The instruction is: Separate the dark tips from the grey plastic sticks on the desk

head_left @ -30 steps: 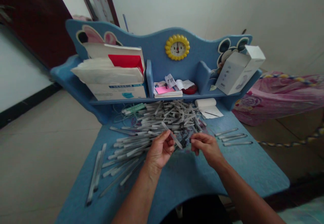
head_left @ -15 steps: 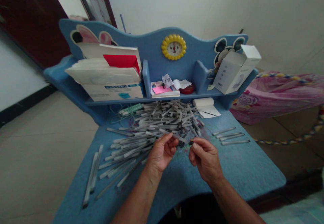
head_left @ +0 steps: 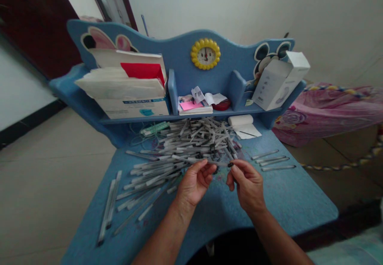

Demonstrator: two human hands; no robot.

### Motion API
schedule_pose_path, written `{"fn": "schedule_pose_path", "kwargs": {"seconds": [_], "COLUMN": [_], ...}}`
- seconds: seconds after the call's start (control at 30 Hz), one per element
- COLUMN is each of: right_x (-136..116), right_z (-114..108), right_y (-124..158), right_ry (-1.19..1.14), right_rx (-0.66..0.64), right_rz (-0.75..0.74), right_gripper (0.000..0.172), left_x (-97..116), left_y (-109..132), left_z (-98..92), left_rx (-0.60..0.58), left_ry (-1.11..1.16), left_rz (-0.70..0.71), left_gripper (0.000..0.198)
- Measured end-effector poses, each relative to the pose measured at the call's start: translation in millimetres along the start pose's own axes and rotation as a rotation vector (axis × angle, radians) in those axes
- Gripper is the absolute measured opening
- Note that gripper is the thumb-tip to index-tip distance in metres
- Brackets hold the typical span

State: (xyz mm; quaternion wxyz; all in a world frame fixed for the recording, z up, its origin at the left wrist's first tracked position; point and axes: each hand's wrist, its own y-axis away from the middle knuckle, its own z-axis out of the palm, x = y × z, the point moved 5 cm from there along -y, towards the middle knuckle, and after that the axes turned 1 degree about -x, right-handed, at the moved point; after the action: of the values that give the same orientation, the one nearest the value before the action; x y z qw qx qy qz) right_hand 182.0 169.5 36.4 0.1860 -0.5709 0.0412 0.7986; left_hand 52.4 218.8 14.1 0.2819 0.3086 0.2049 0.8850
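Between thumb and fingers my left hand (head_left: 196,180) pinches a translucent pen barrel (head_left: 219,163), which points to the right. My right hand (head_left: 247,183) is closed on a small black pen cap (head_left: 230,165) at the barrel's right end. Cap and barrel end meet there; how deep one sits in the other I cannot tell. Beyond my hands lies a big heap of similar pens (head_left: 197,137), and more pens (head_left: 146,181) fan out to the left of my left hand. Several pens (head_left: 273,161) lie in a loose row on the right.
The blue desk (head_left: 287,201) carries a shelf holding a carton of papers (head_left: 131,107), a yellow clock (head_left: 205,54) and a white box (head_left: 277,85). A paper roll (head_left: 241,120) rests below the shelf. Two pens (head_left: 109,205) lie near the left edge.
The barrel's right end and the black cap, apart before, now meet. Both hands have shifted slightly to the right, and the barrel lies more level.
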Motion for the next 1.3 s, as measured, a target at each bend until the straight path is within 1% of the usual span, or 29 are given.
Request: {"fn": "schedule_pose_path", "kwargs": {"seconds": [0.1,0.23,0.37,0.47,0.6,0.77,0.83,0.97,1.13,1.3], "right_x": [-3.1,-5.5,-4.5,-2.9,-6.5,-19.6,-21.9,-19.4,-15.9,-18.3], "right_z": [-5.3,-11.7,-18.1,-22.2,-22.1,-19.9,-21.6,-25.7,-25.2,-23.7], "right_y": [1.3,2.9,4.1,6.1,8.2,8.9,9.0,9.8,10.4,10.8], "right_ry": [0.116,0.207,0.351,0.431,0.495,0.674,0.691,0.632,0.612,0.631], "right_rx": [0.009,0.003,-0.023,-0.025,-0.055,-0.098,-0.086,-0.062,-0.083,-0.116], "right_rz": [-0.036,-0.068,-0.115,-0.142,-0.169,-0.271,-0.284,-0.257,-0.247,-0.257], "right_gripper": [0.014,0.013,0.012,0.012,0.01,0.007,0.007,0.007,0.008,0.007], "left_x": [-0.5,-3.0,-3.8,-3.6,-1.4,3.9,5.1,5.7,3.9,3.7], "left_y": [0.7,0.1,-1.0,-1.0,0.9,3.1,3.1,2.0,0.8,1.1], "left_z": [0.3,0.2,-0.1,0.6,2.1,4.5,4.0,2.8,3.1,3.7], "left_rx": [0.003,0.007,0.009,-0.011,-0.037,-0.071,-0.06,-0.045,-0.067,-0.063], "left_ry": [-0.011,-0.022,-0.035,-0.067,-0.126,-0.196,-0.195,-0.206,-0.236,-0.255], "left_rz": [0.005,-0.001,0.014,0.03,0.073,0.144,0.155,0.164,0.155,0.155], "left_gripper": [0.015,0.014,0.012,0.01,0.008,0.006,0.006,0.006,0.006,0.006]}}
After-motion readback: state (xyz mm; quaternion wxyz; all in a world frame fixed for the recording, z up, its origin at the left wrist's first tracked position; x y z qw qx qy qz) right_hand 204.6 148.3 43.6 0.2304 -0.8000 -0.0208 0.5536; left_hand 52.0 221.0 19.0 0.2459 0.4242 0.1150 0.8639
